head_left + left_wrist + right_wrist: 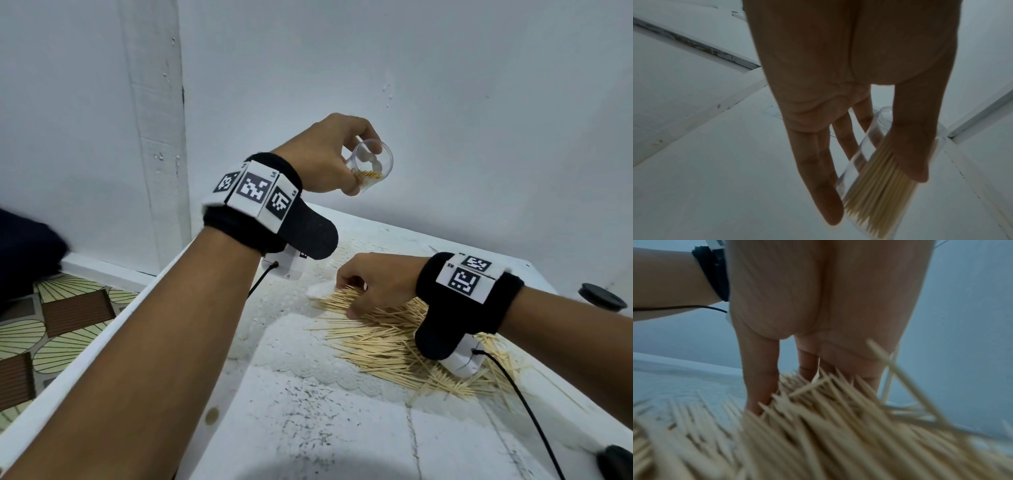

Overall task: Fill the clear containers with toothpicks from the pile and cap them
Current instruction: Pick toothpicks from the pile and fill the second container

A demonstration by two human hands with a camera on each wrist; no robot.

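My left hand point(329, 150) is raised above the table's far edge and grips a clear container point(371, 164), tilted with its open mouth toward me. A small bunch of toothpicks point(371, 175) lies inside it; in the left wrist view the thumb and fingers clasp the container point(865, 162) round the toothpicks point(879, 186). My right hand point(373, 284) is down on the far end of the toothpick pile point(404, 346), fingers and thumb curled into the sticks. The right wrist view shows the fingers point(760, 386) dug into the pile point(818, 434).
The white table point(308, 428) meets a white wall behind. A white scrap point(320, 291) lies beside my right fingers. Two black round caps sit at the right: one far point(601, 296), one near point(616, 462). Patterned floor point(51, 325) shows past the left edge. Wrist-camera cables trail down.
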